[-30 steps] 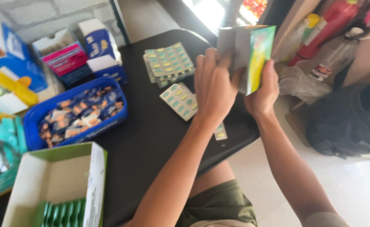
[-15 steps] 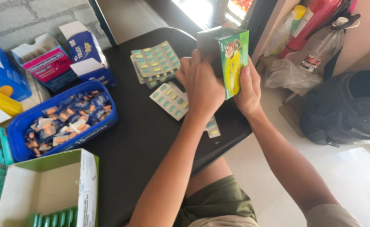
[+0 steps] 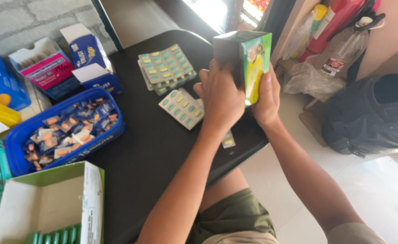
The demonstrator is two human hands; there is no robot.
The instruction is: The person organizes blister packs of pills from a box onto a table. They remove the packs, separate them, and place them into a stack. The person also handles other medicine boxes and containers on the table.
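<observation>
Green and yellow box (image 3: pixel 252 63) upright, long axis vertical, left hand (image 3: pixel 221 97) and right hand (image 3: pixel 266 101) both gripping it, pill sheets (image 3: pixel 181 107) just left on table (image 3: pixel 158 149)

This looks like a small medicine shop or home pharmacy stockroom. A black desk (image 3: pixel 153 149) carries stacked blister packs of pills (image 3: pixel 166 68), a blue tray (image 3: pixel 16 140) full of small sachets, and opened medicine cartons (image 3: pixel 49 72) at the far left. A green-and-white carton (image 3: pixel 49 203) sits near left. Behind stands a bare block wall (image 3: pixel 36 18); at right, a tiled floor (image 3: pixel 379 190) with a dark bag (image 3: pixel 370 117).
</observation>
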